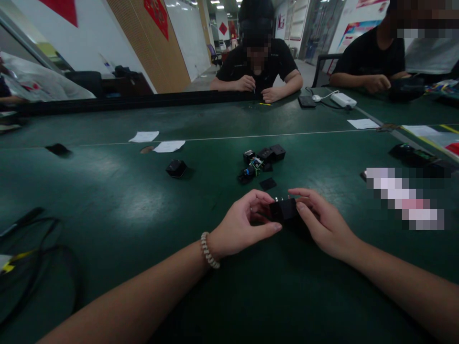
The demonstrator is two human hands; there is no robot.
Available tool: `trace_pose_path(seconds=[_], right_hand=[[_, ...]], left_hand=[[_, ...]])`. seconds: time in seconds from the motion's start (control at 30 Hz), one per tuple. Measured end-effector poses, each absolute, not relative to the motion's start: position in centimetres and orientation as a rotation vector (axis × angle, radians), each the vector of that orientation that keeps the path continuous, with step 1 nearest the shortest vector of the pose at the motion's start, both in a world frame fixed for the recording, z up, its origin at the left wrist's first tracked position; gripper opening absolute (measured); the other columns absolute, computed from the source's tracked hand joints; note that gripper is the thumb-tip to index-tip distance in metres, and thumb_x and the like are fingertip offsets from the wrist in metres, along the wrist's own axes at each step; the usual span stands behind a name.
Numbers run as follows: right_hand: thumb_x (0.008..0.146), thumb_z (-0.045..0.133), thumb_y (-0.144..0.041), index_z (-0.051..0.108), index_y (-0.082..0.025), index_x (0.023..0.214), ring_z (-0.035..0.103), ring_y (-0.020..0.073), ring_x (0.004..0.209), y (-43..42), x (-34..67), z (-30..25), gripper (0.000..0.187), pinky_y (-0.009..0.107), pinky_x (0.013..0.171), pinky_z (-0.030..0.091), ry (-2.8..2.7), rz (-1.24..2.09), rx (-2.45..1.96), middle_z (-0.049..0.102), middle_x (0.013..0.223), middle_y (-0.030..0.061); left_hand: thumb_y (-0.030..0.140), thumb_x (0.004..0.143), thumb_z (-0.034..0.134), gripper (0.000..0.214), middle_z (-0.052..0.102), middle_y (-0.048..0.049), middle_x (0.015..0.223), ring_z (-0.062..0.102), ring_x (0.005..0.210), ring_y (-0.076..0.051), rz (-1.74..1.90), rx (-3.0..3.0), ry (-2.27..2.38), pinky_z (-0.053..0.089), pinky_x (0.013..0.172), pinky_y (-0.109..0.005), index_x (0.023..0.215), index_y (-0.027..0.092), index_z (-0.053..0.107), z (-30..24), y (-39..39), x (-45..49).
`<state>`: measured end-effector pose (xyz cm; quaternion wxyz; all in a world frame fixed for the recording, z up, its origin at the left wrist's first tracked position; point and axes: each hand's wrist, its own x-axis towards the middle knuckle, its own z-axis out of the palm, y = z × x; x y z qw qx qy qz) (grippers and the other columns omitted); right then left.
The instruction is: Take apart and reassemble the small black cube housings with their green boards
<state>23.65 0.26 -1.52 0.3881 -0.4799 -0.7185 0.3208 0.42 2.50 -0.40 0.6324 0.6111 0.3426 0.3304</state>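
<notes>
Over the near part of the green table, a black power adapter [284, 210] is held between my two hands. Metal prongs stick up along its far edge. Thumb and fingers of my left hand [242, 222], with a beaded bracelet at the wrist, grip its left end. At the right end, my right hand [324, 222] pinches the casing, its index finger reaching past the prongs. Just beyond lie a flat black piece [268, 183], a circuit board [255, 164] with small parts on it, and black housings [272, 153].
Another black block [175, 168] sits to the left. Papers [169, 146] lie near the table seam. Black cables [39, 248] loop at the left edge, and a blurred-out item [405, 198] is at right. Two people in black shirts [283, 55] work across the table.
</notes>
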Motion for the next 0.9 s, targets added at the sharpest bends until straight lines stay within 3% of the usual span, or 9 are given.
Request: trace_pose_path(seconds=[0.2,0.5,0.9], right_hand=[[0.105,0.048,-0.031,0.056,-0.023,0.139,0.073,0.0211,0.080,0.36,23.90,-1.68,0.035,0.033,0.065,0.058,-1.859,0.802,-1.191,0.076,0.102,0.0075],[0.100,0.058,-0.027,0.053,-0.024,0.138,0.072,0.0218,0.095,0.18,23.70,-1.62,0.039,0.037,0.082,0.062,-1.855,0.803,-1.118,0.071,0.108,0.0074],[0.091,0.072,-0.023,0.062,-0.023,0.131,0.068,0.0231,0.095,0.13,23.52,-1.25,0.042,0.039,0.080,0.062,-1.967,0.646,-0.988,0.066,0.110,0.0090]], left_hand=[[0.019,0.080,0.084,0.041,0.069,-0.0052,0.112,0.067,0.094,-0.017,0.777,1.394,0.776,0.056,0.082,-0.033,0.112,0.018,0.059,-0.20,2.39,0.51],[0.016,0.081,0.082,0.040,0.069,-0.0058,0.114,0.070,0.102,-0.019,0.778,1.365,0.785,0.057,0.092,-0.036,0.114,0.018,0.059,-0.64,2.59,0.36],[0.007,0.081,0.079,0.039,0.070,-0.0079,0.120,0.071,0.112,-0.020,0.897,1.233,0.673,0.056,0.102,-0.037,0.112,0.017,0.057,-0.93,2.59,0.72]])
